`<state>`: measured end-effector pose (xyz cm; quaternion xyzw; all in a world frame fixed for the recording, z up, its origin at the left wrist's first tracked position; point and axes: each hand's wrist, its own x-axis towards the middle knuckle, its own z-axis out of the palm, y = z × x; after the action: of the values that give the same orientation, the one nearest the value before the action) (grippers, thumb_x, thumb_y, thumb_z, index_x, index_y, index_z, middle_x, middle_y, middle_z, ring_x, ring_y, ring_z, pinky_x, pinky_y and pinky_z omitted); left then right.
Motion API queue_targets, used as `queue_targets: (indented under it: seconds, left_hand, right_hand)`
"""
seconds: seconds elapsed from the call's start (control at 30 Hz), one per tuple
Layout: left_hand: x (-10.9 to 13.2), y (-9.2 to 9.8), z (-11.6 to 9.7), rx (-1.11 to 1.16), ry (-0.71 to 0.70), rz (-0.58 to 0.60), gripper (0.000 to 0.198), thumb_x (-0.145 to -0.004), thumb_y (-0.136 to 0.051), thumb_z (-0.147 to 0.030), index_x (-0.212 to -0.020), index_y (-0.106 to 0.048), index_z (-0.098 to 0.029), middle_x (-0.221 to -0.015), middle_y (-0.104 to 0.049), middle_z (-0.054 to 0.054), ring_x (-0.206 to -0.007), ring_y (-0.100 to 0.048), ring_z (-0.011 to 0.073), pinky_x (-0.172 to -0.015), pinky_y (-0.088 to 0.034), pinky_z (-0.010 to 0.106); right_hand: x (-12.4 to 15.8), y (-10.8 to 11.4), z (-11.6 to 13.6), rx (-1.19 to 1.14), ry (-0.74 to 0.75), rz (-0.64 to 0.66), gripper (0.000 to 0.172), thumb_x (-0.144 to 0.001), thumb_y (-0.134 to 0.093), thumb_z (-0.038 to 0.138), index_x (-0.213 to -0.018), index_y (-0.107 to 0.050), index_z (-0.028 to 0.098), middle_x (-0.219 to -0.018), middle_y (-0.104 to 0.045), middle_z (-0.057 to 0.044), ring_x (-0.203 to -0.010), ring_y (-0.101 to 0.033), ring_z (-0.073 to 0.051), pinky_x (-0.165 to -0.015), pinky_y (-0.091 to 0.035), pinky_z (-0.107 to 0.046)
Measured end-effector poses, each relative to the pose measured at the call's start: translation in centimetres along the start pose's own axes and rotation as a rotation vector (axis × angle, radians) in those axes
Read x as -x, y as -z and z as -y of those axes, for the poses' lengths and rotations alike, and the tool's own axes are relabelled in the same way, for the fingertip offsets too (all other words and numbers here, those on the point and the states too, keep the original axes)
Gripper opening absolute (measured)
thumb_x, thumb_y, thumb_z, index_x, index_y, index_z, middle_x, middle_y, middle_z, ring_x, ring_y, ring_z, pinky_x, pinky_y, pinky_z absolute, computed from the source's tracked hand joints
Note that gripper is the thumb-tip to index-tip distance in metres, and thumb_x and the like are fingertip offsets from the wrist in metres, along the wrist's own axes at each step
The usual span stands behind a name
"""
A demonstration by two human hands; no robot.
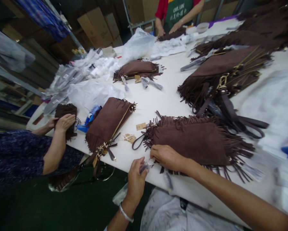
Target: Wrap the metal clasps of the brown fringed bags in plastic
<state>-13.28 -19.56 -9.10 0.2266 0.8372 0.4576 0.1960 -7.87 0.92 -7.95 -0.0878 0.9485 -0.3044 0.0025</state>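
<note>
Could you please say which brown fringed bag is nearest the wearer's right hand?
The dark brown, rectangular, fringed suede-look bag whose left end is at the right hand; the other bags lie farther off.

The left hand (135, 183) was bare, with a smooth, rounded silver-coloured bangle (126, 213) about its wrist and a sliver of pale bluish cloth (105, 228) lower down. The right hand (166, 157) and its forearm (218, 186) were bare too. The loose, creased garment (163, 208) was whitish grey, with faint darker marks and a blurred black patch (183, 204).
</note>
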Motion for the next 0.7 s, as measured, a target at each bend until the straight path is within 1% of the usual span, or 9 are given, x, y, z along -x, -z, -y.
queue_targets:
  seconds: [0.07,0.17,0.3,0.4,0.47,0.53,0.57,0.7]
  left_hand:
    - [0.0,0.0,0.0,-0.020,-0.011,-0.010,0.044,-0.076,-0.058,-0.011,-0.119,-0.060,-0.023,-0.109,-0.059,0.007,-0.100,-0.059,0.0212,-0.092,-0.045,0.035]
    - [-0.2,-0.2,0.3,0.041,0.037,-0.015,0.041,-0.079,-0.057,-0.015,-0.119,-0.059,-0.023,-0.109,-0.060,0.007,-0.099,-0.059,0.0203,-0.091,-0.046,0.034]
    - [-0.5,-0.8,0.6,0.249,0.183,-0.013,0.039,-0.079,-0.060,-0.021,-0.118,-0.060,-0.021,-0.106,-0.063,0.007,-0.098,-0.061,0.0200,-0.088,-0.046,0.032]
    - [-1.0,-1.7,0.1,0.425,0.331,0.036,0.043,-0.076,-0.062,-0.022,-0.119,-0.058,-0.017,-0.105,-0.065,0.009,-0.089,-0.063,0.0181,-0.078,-0.048,0.029]
    - [-1.4,-2.2,-0.6,0.493,0.401,0.077,0.045,-0.073,-0.064,-0.021,-0.117,-0.059,-0.015,-0.101,-0.066,0.009,-0.080,-0.063,0.0160,-0.071,-0.047,0.026]
    - [-1.7,-2.4,-1.1,0.502,0.423,0.098,0.044,-0.071,-0.065,-0.019,-0.115,-0.060,-0.014,-0.098,-0.067,0.009,-0.075,-0.063,0.0144,-0.067,-0.046,0.024]
    - [-1.8,-2.3,-1.2,0.495,0.420,0.099,0.043,-0.070,-0.066,-0.018,-0.113,-0.061,-0.014,-0.098,-0.067,0.009,-0.076,-0.063,0.0144,-0.066,-0.046,0.023]
    - [-1.7,-1.8,-0.7,0.441,0.389,0.079,0.042,-0.072,-0.065,-0.018,-0.114,-0.061,-0.014,-0.103,-0.067,0.011,-0.084,-0.064,0.0176,-0.071,-0.048,0.026]
  right_hand:
    - [0.1,0.0,-0.1,-0.067,-0.019,-0.015,0.017,-0.088,-0.046,0.012,-0.095,-0.060,0.018,-0.094,-0.064,-0.005,-0.088,-0.057,-0.016,-0.074,-0.039,-0.024]
    - [0.1,0.3,-0.3,-0.158,-0.059,-0.028,0.021,-0.085,-0.049,0.011,-0.102,-0.058,0.019,-0.099,-0.066,-0.004,-0.091,-0.059,-0.016,-0.078,-0.039,-0.024]
    - [0.0,0.3,-0.5,-0.204,-0.071,-0.023,0.022,-0.084,-0.049,0.011,-0.102,-0.058,0.020,-0.099,-0.067,-0.004,-0.090,-0.060,-0.016,-0.078,-0.039,-0.025]
    - [0.0,0.0,-0.7,-0.215,-0.066,-0.027,0.019,-0.085,-0.049,0.012,-0.100,-0.059,0.020,-0.097,-0.067,-0.004,-0.089,-0.060,-0.016,-0.077,-0.039,-0.025]
    - [0.1,-0.1,-0.8,-0.224,-0.056,-0.038,0.018,-0.086,-0.048,0.012,-0.099,-0.059,0.019,-0.096,-0.066,-0.004,-0.090,-0.059,-0.017,-0.078,-0.040,-0.025]
    - [0.4,0.0,-0.9,-0.236,-0.039,-0.047,0.018,-0.087,-0.047,0.013,-0.099,-0.058,0.018,-0.096,-0.065,-0.005,-0.091,-0.058,-0.017,-0.080,-0.040,-0.025]
    - [0.6,0.2,-1.0,-0.241,-0.028,-0.048,0.018,-0.087,-0.047,0.013,-0.100,-0.058,0.018,-0.096,-0.064,-0.005,-0.091,-0.058,-0.017,-0.081,-0.040,-0.026]
    - [1.5,0.9,-1.0,-0.211,0.045,-0.028,0.025,-0.084,-0.053,0.014,-0.108,-0.055,0.017,-0.100,-0.061,-0.006,-0.093,-0.056,-0.017,-0.082,-0.040,-0.027]
